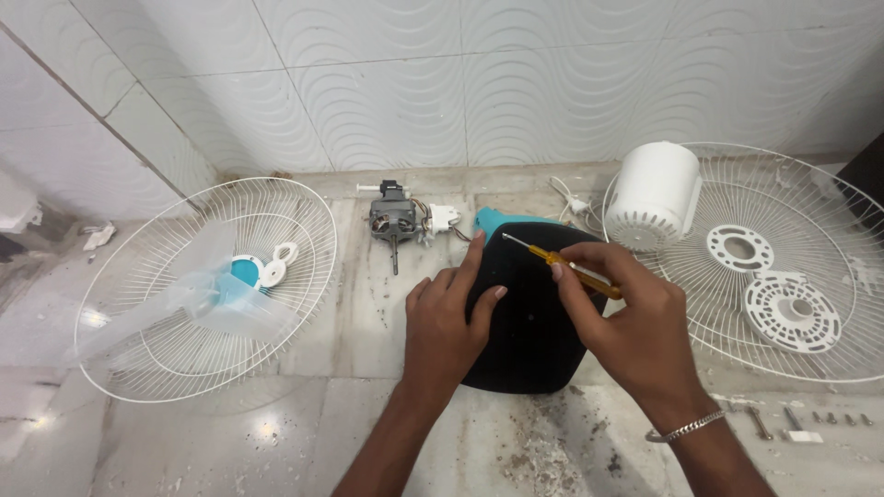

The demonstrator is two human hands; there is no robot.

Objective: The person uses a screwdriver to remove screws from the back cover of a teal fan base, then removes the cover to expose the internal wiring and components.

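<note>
Two hands on black base (529,340), right hand (635,331) gripping screwdriver (564,268), left hand (447,327) at its edge

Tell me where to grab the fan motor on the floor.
Take the motor by its blocky body, from above, fingers across its left and right sides. Its thin shaft points toward the person and wires trail off its right to a white switch, so both are poor holds.

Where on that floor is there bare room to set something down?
Bare floor lies below the left fan guard, left of the left hand. Crowded: around the motor, black base, right guard and screws.
</note>
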